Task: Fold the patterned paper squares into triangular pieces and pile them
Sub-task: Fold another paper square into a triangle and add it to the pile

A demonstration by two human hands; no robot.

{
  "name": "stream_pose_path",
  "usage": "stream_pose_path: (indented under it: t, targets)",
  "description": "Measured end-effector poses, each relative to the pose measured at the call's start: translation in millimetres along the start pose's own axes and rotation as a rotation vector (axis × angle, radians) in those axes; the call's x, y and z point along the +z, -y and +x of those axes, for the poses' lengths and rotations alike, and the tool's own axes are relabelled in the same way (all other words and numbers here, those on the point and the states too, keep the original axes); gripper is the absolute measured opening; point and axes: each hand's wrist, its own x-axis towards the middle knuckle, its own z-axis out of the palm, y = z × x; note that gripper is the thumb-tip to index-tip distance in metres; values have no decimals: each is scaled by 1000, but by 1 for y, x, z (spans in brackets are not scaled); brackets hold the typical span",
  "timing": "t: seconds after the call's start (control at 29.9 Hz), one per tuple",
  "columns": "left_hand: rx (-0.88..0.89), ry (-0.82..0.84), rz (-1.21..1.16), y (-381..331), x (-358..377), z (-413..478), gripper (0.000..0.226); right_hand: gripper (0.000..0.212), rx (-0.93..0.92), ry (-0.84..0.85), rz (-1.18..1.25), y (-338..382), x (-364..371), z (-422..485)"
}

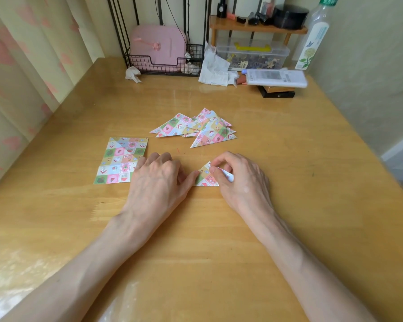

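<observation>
A folded patterned triangle point(205, 176) lies on the wooden table point(289, 159) between my hands. My right hand point(240, 180) pinches its upper right part with curled fingers and covers its right side. My left hand point(158, 177) lies knuckles up, its thumb tip touching the triangle's left corner. Behind them is a loose pile of folded triangles point(200, 127). A flat patterned paper sheet point(118, 160), creased, lies to the left, its right edge under my left hand.
At the back stand a black wire rack point(163, 63) with a pink case, crumpled tissues point(215, 68), a clear plastic box point(251, 54) under a small wooden shelf, a tall bottle point(314, 36) and a lying white bottle point(276, 77). Curtains hang left.
</observation>
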Motion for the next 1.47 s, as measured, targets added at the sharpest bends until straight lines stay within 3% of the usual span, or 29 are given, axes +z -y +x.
stream_pose_path:
  t: [0.33, 0.5, 0.77, 1.0, 1.24, 1.34, 1.47]
  targets:
    - [-65, 11, -39, 4, -6, 2, 54, 10, -27, -28, -21, 1, 0, -4]
    - [-33, 0, -46, 9, -3, 2, 58, 33, -37, -11, -40, 2, 1, -3]
    - [-69, 116, -415, 31, -24, 8, 8, 32, -37, 9, -65, 4, 1, -3]
    - [-86, 208, -442, 25, -21, 6, 25, 31, -42, 5, -61, 4, 2, -3]
    - [69, 222, -507, 25, -17, 7, 7, 30, -54, 3, -41, 2, 2, -2]
    - [81, 173, -514, 23, -14, 8, 17, 31, -72, -8, -46, 2, 3, -3]
    - [122, 134, -452, 23, -10, 9, 10, 33, -99, -24, -37, 0, 4, -3]
